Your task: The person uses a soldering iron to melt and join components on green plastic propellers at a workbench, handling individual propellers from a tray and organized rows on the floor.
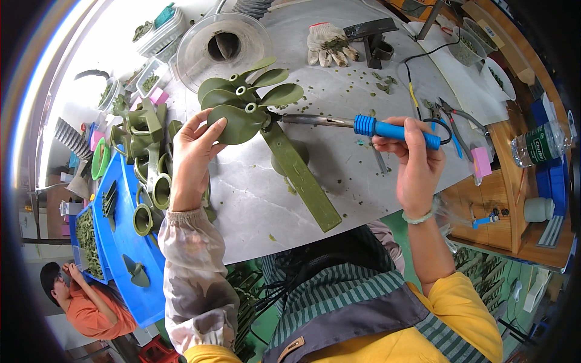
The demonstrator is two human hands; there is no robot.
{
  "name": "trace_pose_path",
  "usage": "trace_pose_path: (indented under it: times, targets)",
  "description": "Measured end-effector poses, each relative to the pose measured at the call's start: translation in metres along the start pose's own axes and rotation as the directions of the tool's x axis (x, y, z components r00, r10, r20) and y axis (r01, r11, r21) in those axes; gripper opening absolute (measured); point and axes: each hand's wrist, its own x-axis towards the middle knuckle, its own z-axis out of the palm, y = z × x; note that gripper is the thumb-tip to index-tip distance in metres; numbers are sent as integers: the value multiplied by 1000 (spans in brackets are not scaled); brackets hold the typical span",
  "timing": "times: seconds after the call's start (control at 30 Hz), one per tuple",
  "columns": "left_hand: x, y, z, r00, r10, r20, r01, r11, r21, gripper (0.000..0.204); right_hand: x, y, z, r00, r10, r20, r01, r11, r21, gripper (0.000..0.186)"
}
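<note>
Our left hand [196, 139] pinches a green propeller [235, 125], right hand [419, 160] grips the soldering iron [358, 124]: tip [279, 118]'s lined up, heating's probably not done.

A white glove [322, 41] lies beside a black bracket [370, 31]. Pliers [446, 109] and a clear bottle [538, 144] rest to the glove's right.

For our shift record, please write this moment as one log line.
left hand: pinching green propeller blade | right hand: gripping blue-handled iron | iron tip: at green stem
</note>
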Motion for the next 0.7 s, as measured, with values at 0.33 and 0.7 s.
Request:
trace_pose_path:
  times: [0.33,0.7]
  targets:
    - [2,3,0,1000,-13,26,13,1000,8,36,3,-27,-17,998,-53,-39,50,997,-59,26]
    - [-25,16,-21,975,220,30,-221,950,222,38,0,-30,-41,995,-77,-68,64,982,-180,32]
